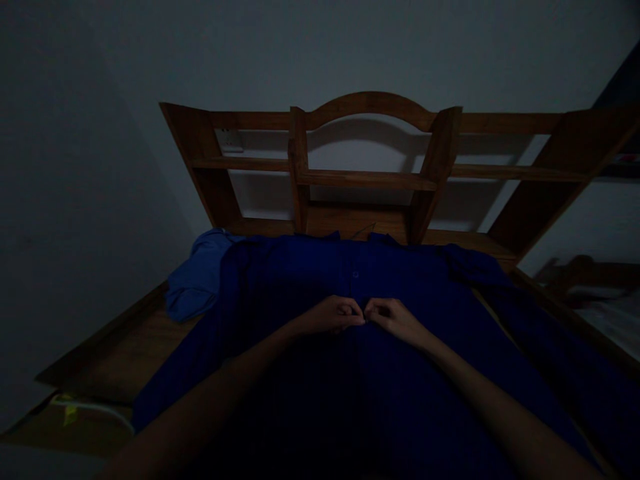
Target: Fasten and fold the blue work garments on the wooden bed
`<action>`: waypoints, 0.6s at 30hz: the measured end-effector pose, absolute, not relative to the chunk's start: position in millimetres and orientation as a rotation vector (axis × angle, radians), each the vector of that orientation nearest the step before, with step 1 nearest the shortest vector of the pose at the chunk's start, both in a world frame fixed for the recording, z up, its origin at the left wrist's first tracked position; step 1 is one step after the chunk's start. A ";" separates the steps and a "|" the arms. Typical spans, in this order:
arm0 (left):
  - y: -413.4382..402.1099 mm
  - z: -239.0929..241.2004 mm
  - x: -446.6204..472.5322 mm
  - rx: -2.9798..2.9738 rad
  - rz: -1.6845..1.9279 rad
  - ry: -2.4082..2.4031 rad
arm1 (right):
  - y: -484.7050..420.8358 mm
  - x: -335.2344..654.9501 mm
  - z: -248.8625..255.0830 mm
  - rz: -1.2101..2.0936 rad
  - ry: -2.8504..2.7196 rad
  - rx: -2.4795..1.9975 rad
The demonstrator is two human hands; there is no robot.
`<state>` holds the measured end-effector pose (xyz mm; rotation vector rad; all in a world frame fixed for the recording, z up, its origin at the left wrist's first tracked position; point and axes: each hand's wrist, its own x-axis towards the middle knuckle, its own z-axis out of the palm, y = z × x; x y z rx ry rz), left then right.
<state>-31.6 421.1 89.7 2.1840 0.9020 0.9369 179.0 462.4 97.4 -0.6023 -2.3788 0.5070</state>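
A dark blue button-up shirt (305,273) lies spread out, its collar toward the shelf and its sleeves out to both sides. Along its front opening a small button (355,275) shows above my hands. My left hand (336,315) pinches the front edge of the shirt between thumb and forefinger. Close against it, my right hand (393,316) pinches the same front edge from the other side. The fingertips nearly meet, and whatever sits between them is too small and dark to make out.
A lighter blue bundled cloth (195,277) lies at the left on the wooden desktop (145,347). Behind the shirt stands a wooden shelf (370,179) against the wall. A pale cable (97,405) with a yellow tag runs at lower left. A wall socket (231,140) shows through the shelf.
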 end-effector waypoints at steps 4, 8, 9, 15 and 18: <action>421.9 90.2 -28.3 2.174 0.948 0.975 | 472.8 177.1 93.6 0.482 -2.352 -0.625; 427.2 87.2 -24.5 2.110 1.003 1.017 | 483.7 175.6 89.6 0.617 -2.254 -0.675; 427.9 86.6 -23.4 2.098 1.022 1.031 | 484.1 175.8 89.7 0.618 -2.239 -0.684; 402.4 86.8 -10.8 2.303 1.099 1.282 | 462.4 171.0 97.7 0.404 -2.259 -0.732; 365.0 81.0 1.9 2.589 1.129 1.452 | 436.3 164.4 102.5 0.260 -2.289 -0.768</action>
